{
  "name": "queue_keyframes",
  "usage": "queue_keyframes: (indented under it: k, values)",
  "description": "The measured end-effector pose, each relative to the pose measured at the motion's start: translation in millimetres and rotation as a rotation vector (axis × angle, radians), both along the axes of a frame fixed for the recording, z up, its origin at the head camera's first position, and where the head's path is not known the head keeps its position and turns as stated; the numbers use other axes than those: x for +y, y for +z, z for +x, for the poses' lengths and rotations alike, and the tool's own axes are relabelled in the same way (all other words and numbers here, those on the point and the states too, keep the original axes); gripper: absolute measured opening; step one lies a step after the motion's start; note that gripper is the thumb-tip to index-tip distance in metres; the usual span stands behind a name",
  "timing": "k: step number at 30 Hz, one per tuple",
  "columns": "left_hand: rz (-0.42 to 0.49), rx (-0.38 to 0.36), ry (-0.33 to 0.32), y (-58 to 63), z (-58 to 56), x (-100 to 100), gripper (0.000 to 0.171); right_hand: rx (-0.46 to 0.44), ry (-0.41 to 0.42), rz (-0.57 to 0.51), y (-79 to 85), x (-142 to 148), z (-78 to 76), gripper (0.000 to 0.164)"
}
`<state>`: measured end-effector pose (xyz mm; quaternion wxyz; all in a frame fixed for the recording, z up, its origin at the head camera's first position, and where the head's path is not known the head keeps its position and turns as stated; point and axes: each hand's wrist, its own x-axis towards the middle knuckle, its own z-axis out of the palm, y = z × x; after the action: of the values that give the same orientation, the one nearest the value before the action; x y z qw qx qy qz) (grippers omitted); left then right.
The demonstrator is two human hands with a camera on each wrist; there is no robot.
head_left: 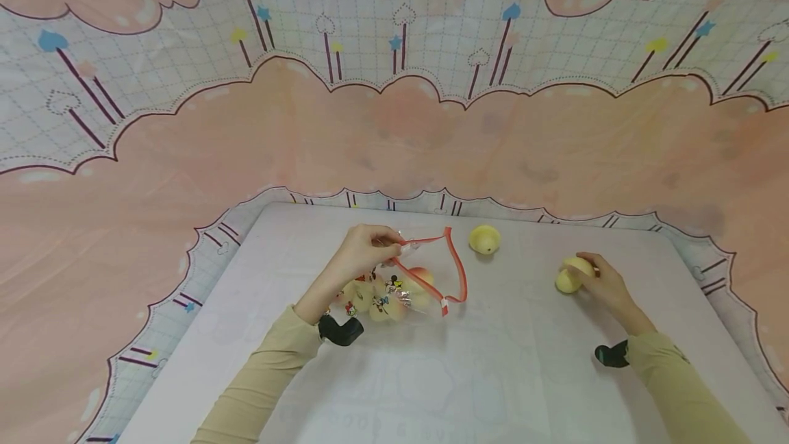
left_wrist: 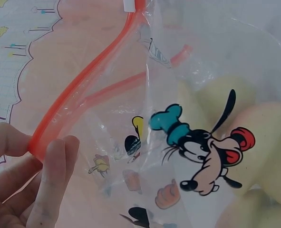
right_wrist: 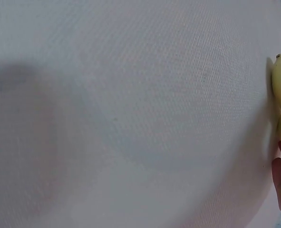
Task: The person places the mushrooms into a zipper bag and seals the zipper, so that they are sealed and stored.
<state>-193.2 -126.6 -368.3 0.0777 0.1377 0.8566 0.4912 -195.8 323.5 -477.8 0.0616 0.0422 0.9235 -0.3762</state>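
At the table's centre left lies a clear zip bag [head_left: 380, 305] printed with cartoon figures, several pale yellow round fruits showing inside it. Its red zip edge [left_wrist: 83, 90] stands apart in a loop, so the mouth gapes. My left hand [head_left: 368, 250] pinches that edge between thumb and fingers. Over on the right, my right hand [head_left: 607, 288] has its fingers curled at a pale yellow fruit [head_left: 567, 282] close over the table. In the right wrist view, two rounded yellow shapes appear, and the fingertips [right_wrist: 280, 175] are right beneath the lower one.
Another yellow fruit [head_left: 484, 240] with a small dark spot sits beyond the bag's mouth, between the two hands. The white table [head_left: 444, 389] runs back to a hanging cloth [head_left: 394, 136] with a pink cloud pattern.
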Motion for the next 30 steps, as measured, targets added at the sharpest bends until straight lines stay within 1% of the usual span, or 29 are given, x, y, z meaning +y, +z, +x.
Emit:
queue_keyframes:
  k: [3, 8, 12, 18, 22, 26, 27, 28, 30]
  values:
    - [-0.004, -0.004, -0.001, 0.3, -0.2, 0, 0.021, 0.008, -0.006, 0.005, -0.6, 0, 0.8, 0.066]
    - [-0.021, 0.011, -0.006, 0.6, -0.7, 0, 0.022, 0.022, -0.009, 0.008, 0.3, 0, 2.5, 0.066]
    - [-0.028, 0.018, -0.007, 0.9, -0.7, 0, 0.021, 0.012, -0.017, -0.002, 0.8, 0, 4.0, 0.067]
    - [-0.016, 0.001, -0.007, 1.0, 0.2, 0, 0.022, 0.02, -0.023, -0.016, -0.5, 0, 5.9, 0.068]
    - [-0.009, -0.011, -0.002, -0.4, 0.0, 0, 0.022, 0.059, -0.002, -0.03, 1.6, -2, 9.0, 0.066]
    - [-0.005, -0.018, 0.0, -1.5, -0.7, 0, 0.022, 0.118, 0.016, -0.049, 1.4, -3, 11.3, 0.063]
    - [-0.005, -0.019, -0.002, -1.4, -0.6, 1, 0.022, 0.132, 0.018, -0.056, 1.0, -3, 11.8, 0.062]
    - [-0.004, -0.018, -0.004, -1.4, -0.6, 1, 0.022, 0.155, -0.003, -0.061, 0.4, -4, 12.2, 0.06]
    - [0.001, -0.023, -0.003, -1.5, -0.8, 1, 0.022, 0.181, 0.001, -0.069, -0.2, -5, 12.7, 0.059]
